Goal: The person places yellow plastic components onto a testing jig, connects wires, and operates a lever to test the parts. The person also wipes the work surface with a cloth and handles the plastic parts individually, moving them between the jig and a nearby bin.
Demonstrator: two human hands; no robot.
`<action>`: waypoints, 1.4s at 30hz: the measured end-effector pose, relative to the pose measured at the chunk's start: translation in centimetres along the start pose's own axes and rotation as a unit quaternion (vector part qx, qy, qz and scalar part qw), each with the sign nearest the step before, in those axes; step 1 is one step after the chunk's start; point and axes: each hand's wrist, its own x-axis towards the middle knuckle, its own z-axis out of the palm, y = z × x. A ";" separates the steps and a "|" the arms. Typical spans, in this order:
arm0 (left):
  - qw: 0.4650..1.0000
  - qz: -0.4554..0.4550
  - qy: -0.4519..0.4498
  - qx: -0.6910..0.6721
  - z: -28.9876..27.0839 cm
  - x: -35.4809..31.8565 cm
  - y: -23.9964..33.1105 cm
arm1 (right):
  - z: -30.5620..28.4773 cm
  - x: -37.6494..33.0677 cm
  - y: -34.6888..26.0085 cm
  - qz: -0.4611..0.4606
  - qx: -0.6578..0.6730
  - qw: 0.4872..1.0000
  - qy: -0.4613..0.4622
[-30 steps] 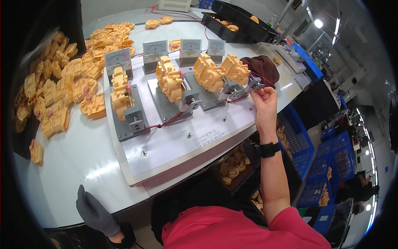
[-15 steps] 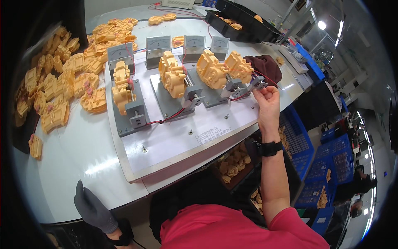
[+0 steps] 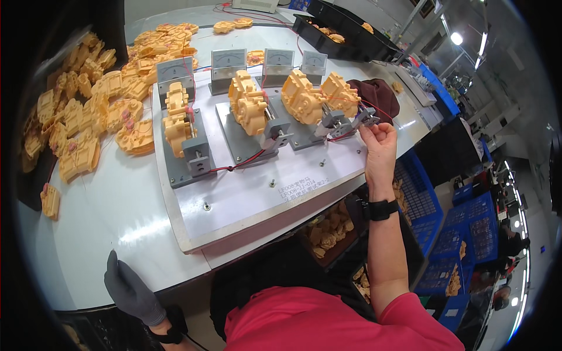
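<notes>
At the far right fixture, my bare right hand [image 3: 379, 140] has its fingers closed against the small grey metal clamp block [image 3: 366, 117]; the exact spot they pinch is partly hidden. Behind that block a yellow plastic gearbox housing [image 3: 341, 95] sits tilted on its mount. Three similar housings stand in the fixtures to its left: one far left [image 3: 177, 121], one centre-left [image 3: 248, 105] and one centre-right [image 3: 302, 100]. My left hand [image 3: 133, 292], in a grey glove, hovers by the table's front edge with fingers stretched out and nothing in them.
The fixtures share a white board [image 3: 246, 202] with upright analog meters [image 3: 229, 62] behind. Loose yellow housings [image 3: 108, 105] are heaped at the left. A black tray [image 3: 345, 35] lies at the back, beyond a dark red cloth [image 3: 374, 96]. Blue crates [image 3: 421, 187] stand at the right.
The view has shifted slightly, moving the board and fixtures a little right in the picture. My right hand stays at the same clamp; my left hand has barely moved.
</notes>
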 end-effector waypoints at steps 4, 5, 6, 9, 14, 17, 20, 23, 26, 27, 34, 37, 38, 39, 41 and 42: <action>1.000 0.006 0.005 0.002 0.0 0.0 0.0 | -0.2 0.2 0.3 0.001 0.007 1.000 -0.006; 1.000 0.007 0.006 0.004 0.0 0.0 0.1 | -0.3 0.3 0.4 0.005 0.007 1.000 -0.003; 1.000 0.008 0.006 0.005 0.0 0.0 0.1 | -0.3 0.3 0.5 0.000 0.003 1.000 -0.007; 1.000 0.010 0.007 0.009 0.0 0.0 0.2 | -0.3 0.4 0.6 0.000 -0.001 1.000 -0.005; 1.000 0.007 0.008 0.010 0.0 0.0 0.3 | -0.1 0.3 0.6 -0.001 0.002 1.000 -0.005; 1.000 -0.001 0.006 -0.004 0.0 0.0 0.3 | -0.1 0.3 0.5 0.001 0.000 1.000 -0.008; 1.000 0.002 0.010 -0.005 0.0 0.0 0.3 | -0.1 0.4 0.5 -0.002 -0.002 1.000 -0.012; 1.000 0.009 0.013 0.017 0.1 0.0 0.2 | -0.1 0.4 0.4 -0.007 -0.004 1.000 -0.016; 1.000 0.018 0.014 0.014 0.1 0.0 0.2 | 0.0 0.3 0.4 -0.009 -0.006 1.000 -0.019; 1.000 0.016 0.012 0.016 0.1 0.0 0.2 | 0.0 0.3 0.4 -0.007 -0.007 1.000 -0.017; 1.000 0.008 0.011 0.015 0.1 -0.1 0.1 | 0.0 0.3 0.2 -0.007 -0.005 1.000 -0.020; 1.000 0.006 0.009 0.013 0.0 -0.1 0.1 | 0.0 0.3 0.2 -0.008 -0.001 1.000 -0.020; 1.000 0.006 0.008 0.013 0.0 -0.1 0.1 | 0.0 0.3 0.1 -0.009 0.000 1.000 -0.020; 1.000 0.006 0.008 0.013 0.0 -0.1 0.1 | 0.0 0.3 0.1 -0.008 0.003 1.000 -0.021; 1.000 -0.001 0.006 -0.005 0.0 -0.1 0.1 | -0.1 0.4 0.2 -0.005 0.010 1.000 -0.023; 1.000 0.008 0.009 0.013 0.0 -0.1 0.1 | -0.1 0.4 0.2 -0.005 0.012 1.000 -0.024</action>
